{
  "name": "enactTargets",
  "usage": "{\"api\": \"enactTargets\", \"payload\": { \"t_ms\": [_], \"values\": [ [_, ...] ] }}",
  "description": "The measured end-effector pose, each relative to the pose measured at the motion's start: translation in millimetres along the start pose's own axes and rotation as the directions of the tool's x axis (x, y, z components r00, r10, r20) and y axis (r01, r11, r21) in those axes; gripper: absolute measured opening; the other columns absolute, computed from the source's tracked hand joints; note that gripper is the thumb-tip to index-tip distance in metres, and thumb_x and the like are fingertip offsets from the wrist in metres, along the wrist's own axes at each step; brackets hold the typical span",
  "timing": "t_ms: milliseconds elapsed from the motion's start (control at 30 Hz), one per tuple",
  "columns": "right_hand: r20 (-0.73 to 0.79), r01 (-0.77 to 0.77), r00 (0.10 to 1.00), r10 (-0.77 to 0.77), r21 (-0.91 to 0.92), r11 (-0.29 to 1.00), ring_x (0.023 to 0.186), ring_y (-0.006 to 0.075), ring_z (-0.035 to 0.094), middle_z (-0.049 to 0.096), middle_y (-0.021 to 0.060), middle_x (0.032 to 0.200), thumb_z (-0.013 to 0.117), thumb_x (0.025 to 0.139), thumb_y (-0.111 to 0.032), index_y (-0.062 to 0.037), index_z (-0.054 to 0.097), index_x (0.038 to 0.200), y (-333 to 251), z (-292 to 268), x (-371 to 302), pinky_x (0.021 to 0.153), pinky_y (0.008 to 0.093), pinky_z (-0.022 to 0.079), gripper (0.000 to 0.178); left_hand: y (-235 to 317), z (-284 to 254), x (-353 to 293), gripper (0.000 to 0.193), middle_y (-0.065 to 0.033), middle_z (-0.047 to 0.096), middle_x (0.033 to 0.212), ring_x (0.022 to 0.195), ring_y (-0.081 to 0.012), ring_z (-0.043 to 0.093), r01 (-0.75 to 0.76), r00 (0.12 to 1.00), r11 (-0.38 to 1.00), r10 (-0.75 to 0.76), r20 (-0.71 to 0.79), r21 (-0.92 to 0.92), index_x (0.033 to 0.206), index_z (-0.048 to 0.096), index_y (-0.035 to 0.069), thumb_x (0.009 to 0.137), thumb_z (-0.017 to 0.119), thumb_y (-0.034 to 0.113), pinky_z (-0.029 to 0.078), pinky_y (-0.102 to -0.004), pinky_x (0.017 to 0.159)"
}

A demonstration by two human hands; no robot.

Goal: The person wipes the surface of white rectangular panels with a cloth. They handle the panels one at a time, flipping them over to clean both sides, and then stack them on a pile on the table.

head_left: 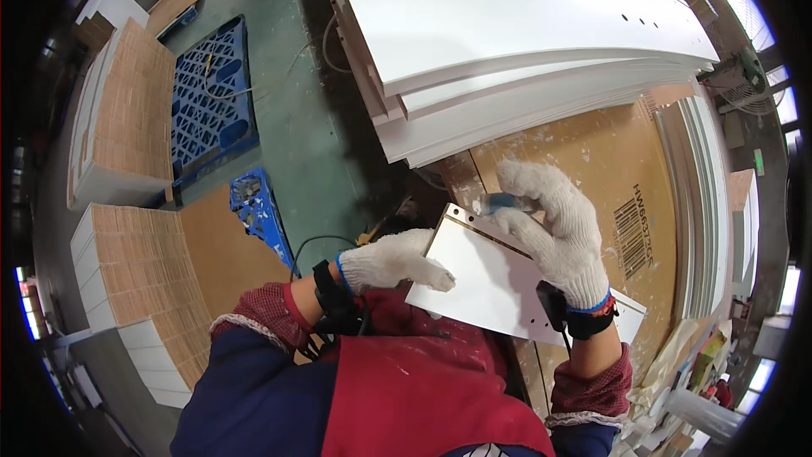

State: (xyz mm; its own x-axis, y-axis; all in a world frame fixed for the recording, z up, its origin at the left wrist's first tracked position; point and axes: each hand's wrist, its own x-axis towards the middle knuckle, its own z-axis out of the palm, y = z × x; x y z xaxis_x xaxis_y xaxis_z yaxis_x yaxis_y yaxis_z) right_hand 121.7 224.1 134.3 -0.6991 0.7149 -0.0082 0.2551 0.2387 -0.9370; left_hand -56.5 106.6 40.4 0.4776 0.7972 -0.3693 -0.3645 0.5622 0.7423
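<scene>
A white panel (491, 279) with a brown groove along its far edge and small dark holes near its ends lies slantwise in front of me. In a white knitted glove, my left hand (391, 261) grips the panel's left end, thumb on the top face, the other fingers hidden beneath. My right hand (558, 233), gloved too, is closed around a small blue thing (502, 201) just at the grooved edge near the left corner holes. The fingers cover most of that blue thing, so its kind cannot be made out.
Large white boards (507, 25) are stacked ahead, beside a printed brown cardboard sheet (584, 144). More panels (706, 195) stand at the right. On the left are brown-edged panel stacks (127, 110), a blue plastic pallet (216, 89) and a thin cable (309, 245). A fan (748, 89) stands far right.
</scene>
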Motion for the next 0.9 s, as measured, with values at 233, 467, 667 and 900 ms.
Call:
{"api": "enactTargets", "payload": {
  "t_ms": [233,467,667,900],
  "values": [
    [0.24,0.412,0.91,-0.339,-0.413,0.812,0.095,0.0287,0.062,0.062,0.0112,0.104,0.064,0.08,-0.01,-0.0095,0.059,0.117,0.6,32.9,8.6,0.077,0.0361,0.053,0.037,10.2,5.6,-1.1,0.051,-0.004,0.062,0.108,0.095,-0.0115,0.057,-0.062,0.998,0.996,0.061,-0.021,-0.061,0.121,0.054,0.0,0.073,0.072,0.006,0.047,-0.0274,0.085],
    [0.15,0.443,0.896,-0.417,-0.285,0.85,0.097,0.0318,0.062,0.063,0.0149,0.102,0.066,0.075,-0.002,-0.0062,0.061,0.113,-0.9,7.0,9.5,0.08,0.0375,0.052,0.039,3.4,2.5,-4.9,0.054,-0.0049,0.061,0.108,0.098,-0.0114,0.057,0.004,0.999,1.0,-0.004,-0.045,-0.009,0.125,0.052,0.001,0.074,0.069,0.005,0.047,-0.0276,0.085],
    [0.273,0.518,0.851,-0.449,-0.298,0.802,0.093,0.0309,0.062,0.064,0.0109,0.101,0.067,0.075,-0.004,-0.0056,0.062,0.112,-2.9,27.5,9.0,0.081,0.037,0.052,0.037,9.5,6.3,-3.2,0.048,-0.0046,0.062,0.108,0.098,-0.0104,0.056,-0.044,0.998,0.999,0.043,-0.052,-0.011,0.123,0.054,0.0,0.078,0.07,0.007,0.047,-0.0267,0.084],
    [-0.266,-0.051,0.958,0.103,0.197,0.979,0.097,0.0224,0.064,0.061,0.0113,0.109,0.059,0.079,0.008,0.0038,0.058,0.114,14.1,-38.8,-45.4,0.086,0.0333,0.052,0.036,7.0,5.6,-0.8,0.05,-0.0043,0.061,0.106,0.096,-0.0088,0.055,0.042,0.989,0.999,-0.043,-0.139,-0.01,0.124,0.052,-0.002,0.077,0.065,0.007,0.046,-0.0272,0.085]
  ]
}}
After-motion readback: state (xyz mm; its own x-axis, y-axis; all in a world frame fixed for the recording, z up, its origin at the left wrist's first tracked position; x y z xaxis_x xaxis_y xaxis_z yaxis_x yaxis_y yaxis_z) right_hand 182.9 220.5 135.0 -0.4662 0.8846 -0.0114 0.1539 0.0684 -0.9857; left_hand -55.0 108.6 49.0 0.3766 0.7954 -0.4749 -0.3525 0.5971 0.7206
